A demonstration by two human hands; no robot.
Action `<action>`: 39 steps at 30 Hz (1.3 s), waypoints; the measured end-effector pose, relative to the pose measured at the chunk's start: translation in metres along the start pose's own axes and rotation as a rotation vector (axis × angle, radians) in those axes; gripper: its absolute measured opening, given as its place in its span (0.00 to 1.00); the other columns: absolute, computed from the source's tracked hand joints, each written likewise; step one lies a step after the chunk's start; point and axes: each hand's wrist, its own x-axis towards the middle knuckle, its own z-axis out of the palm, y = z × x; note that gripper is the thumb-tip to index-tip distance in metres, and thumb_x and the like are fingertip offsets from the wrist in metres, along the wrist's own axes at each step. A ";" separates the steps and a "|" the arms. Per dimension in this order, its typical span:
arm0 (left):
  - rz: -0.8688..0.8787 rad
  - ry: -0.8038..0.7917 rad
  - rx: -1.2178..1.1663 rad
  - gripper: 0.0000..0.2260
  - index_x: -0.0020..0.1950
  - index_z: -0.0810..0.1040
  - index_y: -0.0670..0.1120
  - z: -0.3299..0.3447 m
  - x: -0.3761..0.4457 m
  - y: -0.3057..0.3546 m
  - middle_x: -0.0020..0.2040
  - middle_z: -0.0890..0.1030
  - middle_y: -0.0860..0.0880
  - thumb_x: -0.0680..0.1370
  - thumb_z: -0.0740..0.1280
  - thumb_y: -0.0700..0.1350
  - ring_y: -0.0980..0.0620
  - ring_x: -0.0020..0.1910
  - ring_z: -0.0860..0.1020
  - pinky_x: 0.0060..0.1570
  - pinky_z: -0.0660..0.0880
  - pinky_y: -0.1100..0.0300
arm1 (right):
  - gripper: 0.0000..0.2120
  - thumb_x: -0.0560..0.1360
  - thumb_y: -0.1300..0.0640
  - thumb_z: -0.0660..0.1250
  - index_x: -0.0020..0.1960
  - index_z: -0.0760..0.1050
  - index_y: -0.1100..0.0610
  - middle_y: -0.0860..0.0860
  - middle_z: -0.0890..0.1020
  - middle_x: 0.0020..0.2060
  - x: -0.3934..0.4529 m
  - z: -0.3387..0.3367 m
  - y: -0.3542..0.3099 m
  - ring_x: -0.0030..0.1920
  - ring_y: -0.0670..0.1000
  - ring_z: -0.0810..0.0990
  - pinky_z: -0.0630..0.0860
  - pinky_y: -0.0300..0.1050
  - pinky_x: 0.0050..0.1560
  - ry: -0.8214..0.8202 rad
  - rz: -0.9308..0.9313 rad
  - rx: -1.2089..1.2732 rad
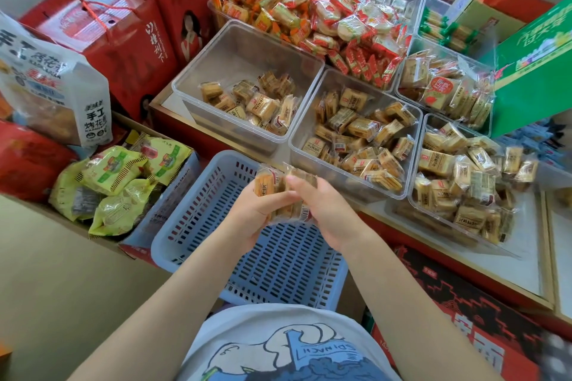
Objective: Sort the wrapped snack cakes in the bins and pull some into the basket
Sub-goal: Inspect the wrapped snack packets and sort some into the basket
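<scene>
Both hands hold a bunch of wrapped snack cakes (272,184) above the blue slotted basket (278,260), whose floor shows no cakes. My left hand (250,216) cups the bunch from below and the left. My right hand (325,210) grips it from the right, fingers curled over the top. Three clear bins on the shelf hold the same tan wrapped cakes: a left bin (216,71) with a small pile, a fuller middle bin (411,145) and a heaped right bin (418,207).
Behind the bins lie piles of orange and red wrapped snacks (309,9) and another clear bin of cakes (445,86). A cardboard box with green snack bags (117,185) stands left of the basket. Red gift boxes (108,34) stand at the back left, a green carton (535,65) at the right.
</scene>
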 end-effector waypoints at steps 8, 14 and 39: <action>-0.067 -0.027 -0.095 0.19 0.67 0.74 0.40 -0.007 -0.003 0.015 0.59 0.84 0.39 0.81 0.67 0.50 0.41 0.56 0.84 0.51 0.83 0.48 | 0.12 0.79 0.53 0.66 0.58 0.71 0.59 0.56 0.78 0.45 0.006 -0.023 0.005 0.41 0.52 0.79 0.78 0.47 0.40 0.076 0.027 0.232; -0.059 0.011 -0.045 0.13 0.63 0.77 0.42 -0.009 0.000 0.017 0.55 0.84 0.40 0.82 0.66 0.48 0.42 0.49 0.85 0.51 0.83 0.47 | 0.11 0.81 0.48 0.64 0.54 0.72 0.56 0.54 0.78 0.38 -0.001 -0.025 0.002 0.32 0.50 0.73 0.72 0.42 0.31 -0.058 -0.022 0.400; -0.107 0.067 -0.203 0.12 0.67 0.77 0.42 -0.011 0.037 0.038 0.57 0.86 0.42 0.85 0.63 0.43 0.48 0.50 0.86 0.46 0.84 0.56 | 0.14 0.84 0.52 0.62 0.67 0.71 0.56 0.58 0.84 0.55 0.045 -0.029 -0.021 0.52 0.55 0.83 0.81 0.51 0.50 -0.017 -0.079 0.264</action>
